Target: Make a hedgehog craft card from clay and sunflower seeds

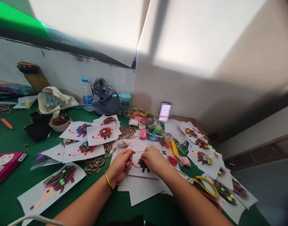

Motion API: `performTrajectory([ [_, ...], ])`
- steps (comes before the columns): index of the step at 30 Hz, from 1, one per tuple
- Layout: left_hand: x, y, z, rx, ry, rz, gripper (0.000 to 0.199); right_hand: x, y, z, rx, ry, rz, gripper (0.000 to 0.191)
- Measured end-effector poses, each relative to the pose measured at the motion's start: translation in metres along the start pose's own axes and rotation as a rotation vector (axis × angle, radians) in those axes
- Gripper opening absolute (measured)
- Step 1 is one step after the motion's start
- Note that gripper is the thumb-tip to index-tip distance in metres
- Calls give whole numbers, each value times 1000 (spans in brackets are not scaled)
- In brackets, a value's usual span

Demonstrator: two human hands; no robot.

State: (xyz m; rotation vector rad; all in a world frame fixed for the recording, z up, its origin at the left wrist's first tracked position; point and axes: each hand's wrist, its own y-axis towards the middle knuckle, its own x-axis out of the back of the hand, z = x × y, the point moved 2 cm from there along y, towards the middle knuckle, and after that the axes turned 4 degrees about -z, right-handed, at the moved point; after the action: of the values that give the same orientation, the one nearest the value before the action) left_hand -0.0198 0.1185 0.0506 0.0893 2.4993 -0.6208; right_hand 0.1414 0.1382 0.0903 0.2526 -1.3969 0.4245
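A white card with a clay hedgehog (145, 169) lies in front of me, its face pink and its body dark. My right hand (154, 160) bends over that body with the fingertips pressed together on it; whatever they pinch is hidden. Just left of the card, my left hand (122, 164) is curled closed, and dark slivers that look like sunflower seeds show between its fingers. A gold bangle (108, 180) circles the left wrist. Loose sunflower seeds (94, 165) lie to the left of this hand. More paper sheets (144, 190) are stacked under the card.
Finished-looking hedgehog cards (102, 133) overlap at left, and others (205, 158) at right. Scissors (206, 185) rest beside my right forearm. Bagged coloured clay (142, 134), a phone (165, 112), a water bottle (87, 95) and a grey bag (105, 102) stand toward the wall. A magenta tissue pack (10, 166) sits far left.
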Motion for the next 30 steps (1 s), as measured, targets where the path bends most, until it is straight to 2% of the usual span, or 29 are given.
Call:
performTrajectory([
  [2,0,-1,0,16,-9,8,37,3,-3,1,-2,27,-48,23],
  [7,-4,-5,2,48,21,61,32,12,-14,10,-22,244,-270,18],
  [10,-7,-8,3,31,54,75,39,12,-17,18,-26,394,-331,12],
  [13,-12,-11,3,12,84,120,50,5,-16,21,-58,558,-319,11],
  [16,-17,-15,2,10,99,179,53,-2,-14,19,-138,826,-274,9],
  [20,-18,-17,3,5,131,217,43,-8,-14,17,-206,1172,-160,9],
  [22,-16,-16,5,-6,161,207,36,-8,-15,16,-204,1168,-199,7],
  [25,-12,-12,6,-42,221,180,40,-5,-17,14,-155,1020,-288,3],
  [30,-8,-8,6,-104,306,143,42,1,-20,14,-36,768,-344,8],
])
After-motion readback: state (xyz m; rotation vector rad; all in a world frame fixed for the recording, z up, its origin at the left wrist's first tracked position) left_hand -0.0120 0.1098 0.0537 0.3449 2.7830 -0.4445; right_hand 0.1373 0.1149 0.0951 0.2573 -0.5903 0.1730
